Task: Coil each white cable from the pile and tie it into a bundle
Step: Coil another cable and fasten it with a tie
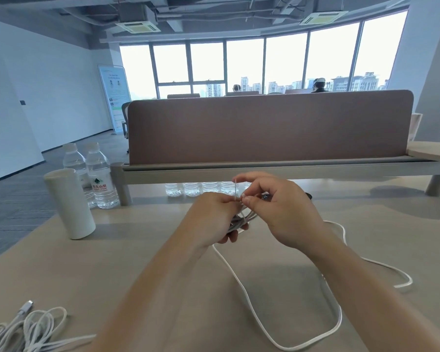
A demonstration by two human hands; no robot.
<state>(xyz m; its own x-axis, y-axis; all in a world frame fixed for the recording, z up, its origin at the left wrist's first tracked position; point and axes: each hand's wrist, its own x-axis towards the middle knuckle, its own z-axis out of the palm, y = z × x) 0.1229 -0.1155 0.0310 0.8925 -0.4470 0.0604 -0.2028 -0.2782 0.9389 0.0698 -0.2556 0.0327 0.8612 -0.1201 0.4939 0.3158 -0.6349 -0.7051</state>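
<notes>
Head-worn camera view, looking down over a pale wooden table (137,262) in an open office. Both bare forearms reach in from the bottom edge and meet just above the table's middle. The left hand (214,217) has its fingers curled round a small gathered coil of white cable (241,219), gripping the loops from the side. The right hand (282,212), close against it, pinches a thin strand (235,189) between thumb and a bent finger, with the forefinger stretched out above. The strand stands upright over the coil; whether it is a separate tie or the cable's own end cannot be told. From under the left hand a long run of loose cable (252,308) falls to the table and sweeps in a wide loop toward the near edge and round to the right. The pile of cables (28,329) waiting their turn lies tangled at the lower left corner, well apart from the hands. A white cylinder (69,201) and water bottles (99,179) stand at the far left, before a brown divider panel (264,125). The step in hand appears to be binding the coil. To do it well, the left grip should likely keep the loops flat and even while the right winds the strand snugly round their middle, and the trailing length probably wants gathering in first.
</notes>
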